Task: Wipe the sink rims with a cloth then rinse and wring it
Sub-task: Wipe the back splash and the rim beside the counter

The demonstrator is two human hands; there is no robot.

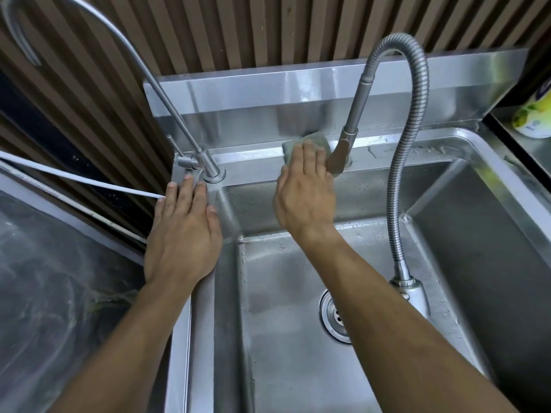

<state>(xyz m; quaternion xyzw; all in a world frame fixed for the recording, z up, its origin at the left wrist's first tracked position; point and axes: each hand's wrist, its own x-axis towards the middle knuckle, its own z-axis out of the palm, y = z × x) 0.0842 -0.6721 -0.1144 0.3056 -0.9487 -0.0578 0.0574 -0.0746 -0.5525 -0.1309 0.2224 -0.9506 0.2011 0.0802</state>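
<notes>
A steel sink [441, 222] fills the middle and right of the view. A pale green cloth [320, 141] lies flat on the back rim [256, 158], just left of the spray-head faucet [346, 141]. My right hand [305, 192] presses the cloth onto that rim with straight fingers. My left hand [182, 231] rests flat on the sink's left rim, fingertips by the base of a thin gooseneck tap [213, 174]. It holds nothing.
A flexible metal hose [399, 186] loops from the spray head down into the basin near the drain [335, 317]. A steel splashback [298, 93] rises behind. A white cord [74, 177] runs at left. A bottle [533, 117] stands far right.
</notes>
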